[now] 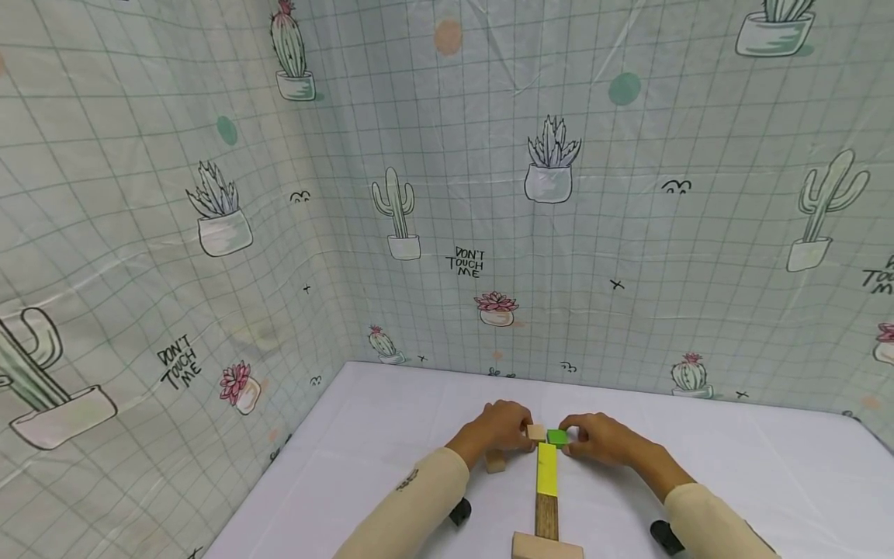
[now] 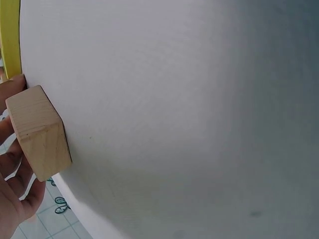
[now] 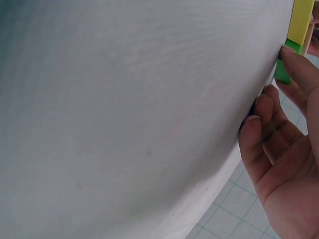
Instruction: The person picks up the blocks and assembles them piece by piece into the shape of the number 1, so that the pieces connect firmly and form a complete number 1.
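Note:
At the far end of a line of blocks, my left hand (image 1: 504, 425) pinches a small plain wooden block (image 1: 535, 432). My right hand (image 1: 602, 439) has a green block (image 1: 557, 437) between thumb and finger, just to the right of the plain one. Both small blocks sit at the far end of a long yellow block (image 1: 548, 470). In the right wrist view, thumb and finger grip the green block (image 3: 282, 71) beside the yellow block (image 3: 301, 22). Another plain wooden block (image 2: 42, 132) stands close to the left hand, partly hiding its fingers in the left wrist view.
A dark brown block (image 1: 547, 516) continues the line toward me, ending at a wider pale wooden block (image 1: 548, 546). The white table (image 1: 405, 404) meets a cactus-print cloth (image 1: 447, 217) behind and at left. Black objects (image 1: 459, 512) show beside the forearms.

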